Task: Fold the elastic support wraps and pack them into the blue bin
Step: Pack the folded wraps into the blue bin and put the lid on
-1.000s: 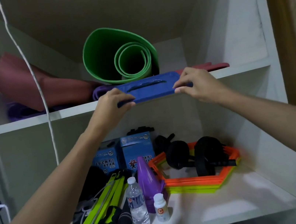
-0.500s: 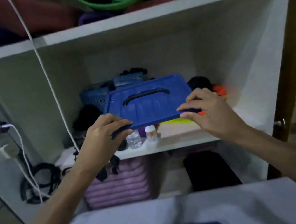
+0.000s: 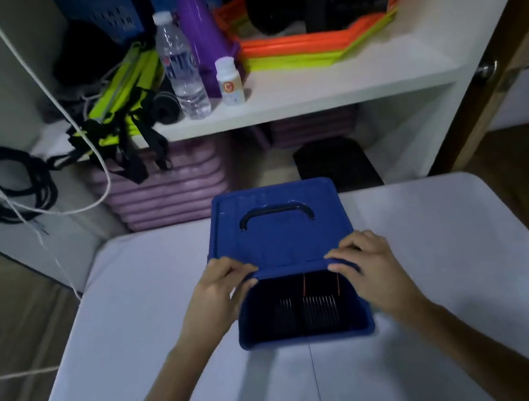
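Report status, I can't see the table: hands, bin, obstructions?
Both hands, left and right, grip blue plastic lid. Blue plastic bin half covered, dark wraps inside. Nothing obstructing.

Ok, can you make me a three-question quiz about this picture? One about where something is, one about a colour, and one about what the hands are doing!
1. Where is the blue bin?
A. On the white table
B. On the shelf
C. On the floor

2. What colour is the cone behind the water bottle?
A. Red
B. Purple
C. Yellow

3. What are the left hand and right hand doing?
A. Hanging free
B. Holding the bottle
C. Holding the blue lid over the bin

Answers:
1 A: the bin stands on the white table.
2 B: the cone on the shelf is purple.
3 C: each hand grips a near corner of the lid, which covers only the far part of the bin.
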